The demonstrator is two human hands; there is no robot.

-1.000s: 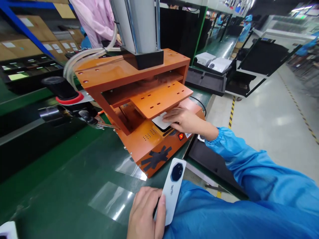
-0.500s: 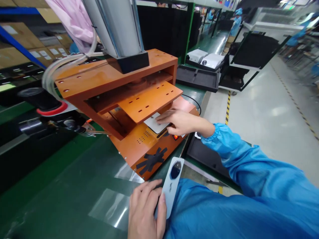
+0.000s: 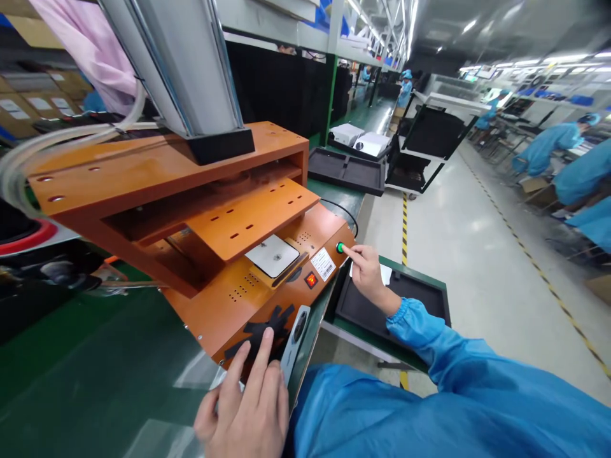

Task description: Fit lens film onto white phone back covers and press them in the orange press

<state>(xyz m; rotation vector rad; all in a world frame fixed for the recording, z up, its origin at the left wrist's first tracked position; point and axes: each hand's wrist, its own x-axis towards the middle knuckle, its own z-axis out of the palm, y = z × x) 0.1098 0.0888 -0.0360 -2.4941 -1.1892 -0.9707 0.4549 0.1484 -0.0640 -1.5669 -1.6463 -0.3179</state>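
Note:
My right hand (image 3: 366, 273) stretches its index finger onto a green button (image 3: 340, 247) on the front of an orange press (image 3: 296, 280). Its other fingers are curled, holding nothing. My left hand (image 3: 251, 401) lies by the press's lower front, two fingers reaching over black tape strips (image 3: 267, 327). A pale blue phone back cover (image 3: 293, 346) with a dark oval camera area stands tilted at its thumb side, apparently gripped there; the thumb is partly hidden. A white, dark-edged, round-cornered panel (image 3: 273, 254) lies on the press bed, partly beneath the raised orange plate (image 3: 252, 216).
On the press front are a lit red switch (image 3: 310, 280) and a label (image 3: 323, 264). A black tray (image 3: 410, 299) with a white item stands to the right. Further back are another black tray (image 3: 346, 168), white devices (image 3: 372, 144) and a black-panelled cart (image 3: 429, 137). Co-workers (image 3: 548, 149) sit far right.
My right hand has moved off the white panel, rightward to the green button. My left hand has come up to the press front with the back cover. The view has shifted to the right.

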